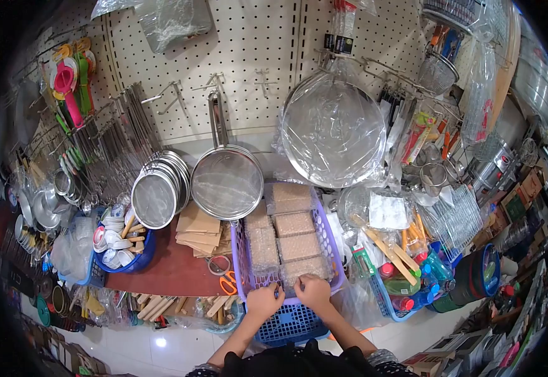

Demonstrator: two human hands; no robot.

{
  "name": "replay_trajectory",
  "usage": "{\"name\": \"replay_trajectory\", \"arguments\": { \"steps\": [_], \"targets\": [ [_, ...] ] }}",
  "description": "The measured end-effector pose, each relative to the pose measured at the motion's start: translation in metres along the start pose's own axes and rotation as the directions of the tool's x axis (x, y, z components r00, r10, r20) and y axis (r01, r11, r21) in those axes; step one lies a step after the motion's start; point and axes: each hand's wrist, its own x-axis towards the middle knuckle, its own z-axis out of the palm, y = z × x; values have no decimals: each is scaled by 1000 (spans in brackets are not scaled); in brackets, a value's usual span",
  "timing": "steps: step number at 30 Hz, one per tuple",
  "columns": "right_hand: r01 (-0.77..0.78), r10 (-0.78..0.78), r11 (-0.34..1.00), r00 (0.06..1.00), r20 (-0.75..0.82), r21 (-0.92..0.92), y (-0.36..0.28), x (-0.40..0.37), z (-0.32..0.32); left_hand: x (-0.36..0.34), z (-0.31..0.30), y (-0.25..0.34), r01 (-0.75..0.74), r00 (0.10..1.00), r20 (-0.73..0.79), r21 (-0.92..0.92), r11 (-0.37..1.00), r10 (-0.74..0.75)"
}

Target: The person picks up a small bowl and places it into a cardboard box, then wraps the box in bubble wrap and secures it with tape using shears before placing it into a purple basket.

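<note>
A purple plastic basket [239, 267] stands in front of me, holding several bubble-wrapped packages [297, 227] with brown contents. My left hand [265, 300] is at the basket's near rim with its fingers curled; what they hold, if anything, is hidden. On the nearest bubble-wrapped package [304, 268] rests my right hand [313, 293], its fingers closed over the package's near end. Below the rim, a blue basket [291, 330] shows between my forearms. Orange-handled scissors [228, 283] and a roll of tape [219, 265] lie just left of the purple basket.
Strainers [227, 182] lean behind, beside flat cardboard pieces [200, 227] on the red-brown table [167, 276]. A blue bowl [142, 254] holds small handled items. A large plastic-wrapped sieve [335, 129] hangs on the pegboard [242, 38]. Bottles fill a blue basket [384, 298] at right.
</note>
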Motion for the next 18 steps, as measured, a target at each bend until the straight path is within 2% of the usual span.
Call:
{"name": "replay_trajectory", "arguments": {
  "steps": [5,8,13,15,16,18],
  "targets": [
    [-14,14,1000,999,31,-10,-3,3,-2,4,2,-3,23,1000,22,-61,998,-22],
    [-1,0,1000,1000,-20,-5,-3,2,0,3,3,-3,20,1000,7,-74,997,-20],
    [-41,41,999,998,47,12,-7,2,-6,2,-6,-5,-28,999,20,-151,988,32],
    [-14,13,998,1000,21,55,-7,3,-7,-3,-14,-9,-118,993,-24,-313,943,116],
    [9,-9,1000,1000,17,13,-8,4,-8,-4,-16,-13,-156,988,-71,-416,896,140],
    [57,-57,996,998,8,-70,-13,5,-10,-5,-28,-22,-197,980,-119,-651,733,159]
  ]
}}
